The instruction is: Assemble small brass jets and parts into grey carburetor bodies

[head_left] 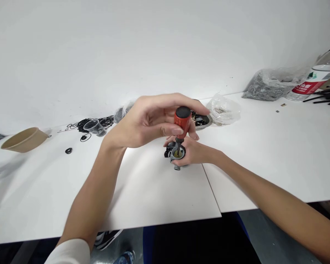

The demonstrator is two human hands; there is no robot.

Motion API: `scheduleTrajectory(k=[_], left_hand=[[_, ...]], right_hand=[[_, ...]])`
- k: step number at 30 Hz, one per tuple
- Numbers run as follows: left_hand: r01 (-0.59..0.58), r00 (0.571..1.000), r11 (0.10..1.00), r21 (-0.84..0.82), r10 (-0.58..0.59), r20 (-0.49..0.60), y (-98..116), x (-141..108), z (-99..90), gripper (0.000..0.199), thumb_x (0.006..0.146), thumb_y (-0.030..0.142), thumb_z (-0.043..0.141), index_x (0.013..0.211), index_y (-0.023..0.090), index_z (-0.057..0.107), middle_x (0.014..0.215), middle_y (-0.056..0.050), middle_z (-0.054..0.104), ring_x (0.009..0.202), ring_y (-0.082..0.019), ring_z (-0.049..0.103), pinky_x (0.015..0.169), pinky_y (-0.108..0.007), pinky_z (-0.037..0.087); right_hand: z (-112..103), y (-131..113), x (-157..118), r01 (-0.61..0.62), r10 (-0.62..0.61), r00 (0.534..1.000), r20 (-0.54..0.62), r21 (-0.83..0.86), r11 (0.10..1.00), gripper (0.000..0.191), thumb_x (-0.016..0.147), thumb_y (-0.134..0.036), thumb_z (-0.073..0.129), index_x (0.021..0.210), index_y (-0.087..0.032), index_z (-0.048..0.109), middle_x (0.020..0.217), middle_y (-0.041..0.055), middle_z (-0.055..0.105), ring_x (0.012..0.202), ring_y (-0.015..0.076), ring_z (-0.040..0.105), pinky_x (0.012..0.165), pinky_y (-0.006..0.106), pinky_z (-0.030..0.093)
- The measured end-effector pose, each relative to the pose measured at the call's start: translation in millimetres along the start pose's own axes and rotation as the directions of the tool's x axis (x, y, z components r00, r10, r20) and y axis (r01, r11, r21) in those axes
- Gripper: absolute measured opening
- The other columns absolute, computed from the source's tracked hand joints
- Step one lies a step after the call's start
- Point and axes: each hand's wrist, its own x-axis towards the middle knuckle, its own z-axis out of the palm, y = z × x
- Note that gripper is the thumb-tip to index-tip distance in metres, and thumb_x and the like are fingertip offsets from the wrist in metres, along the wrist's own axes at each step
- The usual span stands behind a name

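A screwdriver (pixel 183 123) with a red handle and black cap stands nearly upright in my left hand (pixel 156 121). The thumb presses against the near side of the handle, and the other fingers curl around its far side. Its dark shaft points down into the round opening of a small metal carburetor (pixel 178 154), where a brass-coloured disc shows. Whether the tip touches the disc I cannot tell. From the right, my right hand (pixel 194 151) is closed around the carburetor, low over the white table. The screwdriver and left hand partly hide the right fingers.
Behind my hands are a metal tray (pixel 207 121) of small parts and a clear plastic bag (pixel 224 110). Farther right stand a bag of grey parts (pixel 266 86) and a bottle (pixel 310 82). Leftward are a tipped plastic cup (pixel 95 127), black rings (pixel 68 150) and a brown bowl (pixel 26 141).
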Motion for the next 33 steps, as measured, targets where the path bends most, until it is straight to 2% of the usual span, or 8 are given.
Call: scheduleTrajectory(k=[4, 8, 12, 16, 19, 23, 28, 33], left_hand=[[0.066, 0.979, 0.998, -0.023, -0.069, -0.191, -1.8, -0.9, -4.8, 0.034, 0.073, 0.034, 0.082, 0.105, 0.024, 0.074, 0.078, -0.004, 0.069, 0.081, -0.029, 0.074, 0.057, -0.035, 0.063], [0.058, 0.981, 0.998, -0.008, -0.059, -0.188, 1.3, -0.4, -5.1, 0.031, 0.078, 0.03, 0.076, 0.108, 0.022, 0.075, 0.085, -0.007, 0.071, 0.082, -0.028, 0.074, 0.067, -0.039, 0.065], [0.024, 0.977, 0.996, 0.082, -0.006, -0.212, 5.5, -0.2, -2.1, 0.027, 0.079, 0.024, 0.075, 0.106, 0.023, 0.075, 0.091, -0.007, 0.072, 0.082, -0.024, 0.072, 0.071, -0.036, 0.065], [-0.028, 0.96, 0.985, 0.172, 0.074, -0.27, 3.0, 1.1, 1.5, 0.024, 0.076, 0.025, 0.08, 0.1, 0.024, 0.075, 0.09, -0.004, 0.071, 0.082, -0.021, 0.071, 0.071, -0.034, 0.065], [-0.067, 0.939, 0.973, 0.221, 0.136, -0.315, -2.9, 3.5, 4.1, 0.02, 0.077, 0.025, 0.079, 0.097, 0.025, 0.076, 0.084, -0.002, 0.069, 0.077, -0.018, 0.07, 0.065, -0.031, 0.064], [-0.076, 0.933, 0.976, 0.206, 0.143, -0.33, -10.0, 5.6, 5.8, 0.021, 0.078, 0.025, 0.079, 0.098, 0.026, 0.076, 0.075, 0.0, 0.065, 0.068, -0.016, 0.068, 0.06, -0.029, 0.063], [-0.055, 0.941, 0.995, 0.084, 0.08, -0.329, -11.4, 5.2, 6.1, 0.035, 0.075, 0.02, 0.08, 0.109, 0.023, 0.072, 0.081, -0.001, 0.067, 0.069, -0.019, 0.071, 0.058, -0.031, 0.064], [-0.073, 0.917, 0.986, 0.148, 0.125, -0.379, -8.2, 5.5, 11.6, 0.018, 0.081, 0.018, 0.073, 0.1, 0.018, 0.073, 0.079, -0.005, 0.067, 0.068, -0.018, 0.069, 0.06, -0.034, 0.063]], right_hand=[[-0.9, 2.3, 1.1, 0.046, -0.046, 0.999, 0.015, 0.034, 0.998, 0.047, 0.075, -0.027, 0.075, 0.118, -0.021, 0.059, 0.127, 0.0095, 0.049, 0.127, 0.0255, 0.049, 0.109, 0.042, 0.046], [-0.9, 3.8, 0.9, 0.023, -0.025, 0.999, 0.031, 0.054, 0.998, 0.048, 0.075, -0.028, 0.075, 0.119, -0.023, 0.057, 0.127, 0.008, 0.048, 0.123, 0.0244, 0.052, 0.108, 0.043, 0.047], [-0.8, 3.6, 0.4, 0.021, -0.023, 0.999, 0.031, 0.054, 0.998, 0.047, 0.075, -0.027, 0.074, 0.118, -0.023, 0.058, 0.126, 0.0074, 0.048, 0.121, 0.0245, 0.053, 0.106, 0.043, 0.049], [-1.4, 1.8, 0.3, 0.021, -0.022, 0.999, 0.031, 0.05, 0.999, 0.046, 0.075, -0.026, 0.074, 0.118, -0.023, 0.058, 0.125, 0.0071, 0.046, 0.119, 0.0236, 0.054, 0.104, 0.042, 0.051], [-1.6, 1.4, 0.1, 0.015, -0.018, 0.999, 0.036, 0.06, 0.998, 0.046, 0.076, -0.025, 0.074, 0.119, -0.024, 0.057, 0.126, 0.007, 0.046, 0.119, 0.0232, 0.054, 0.103, 0.041, 0.051], [-1.6, 2.9, 0.0, 0.017, -0.02, 0.999, 0.046, 0.062, 0.998, 0.048, 0.076, -0.026, 0.074, 0.121, -0.024, 0.057, 0.126, 0.0071, 0.045, 0.118, 0.023, 0.053, 0.102, 0.041, 0.051], [-1.8, 3.8, 0.0, 0.027, -0.029, 0.999, 0.042, 0.055, 0.998, 0.048, 0.076, -0.027, 0.074, 0.121, -0.023, 0.057, 0.126, 0.0074, 0.047, 0.115, 0.0226, 0.054, 0.101, 0.041, 0.05], [-2.0, 2.7, -1.1, 0.023, -0.026, 0.999, 0.047, 0.062, 0.998, 0.049, 0.077, -0.026, 0.073, 0.123, -0.024, 0.057, 0.127, 0.0071, 0.045, 0.115, 0.0217, 0.055, 0.1, 0.04, 0.051]])
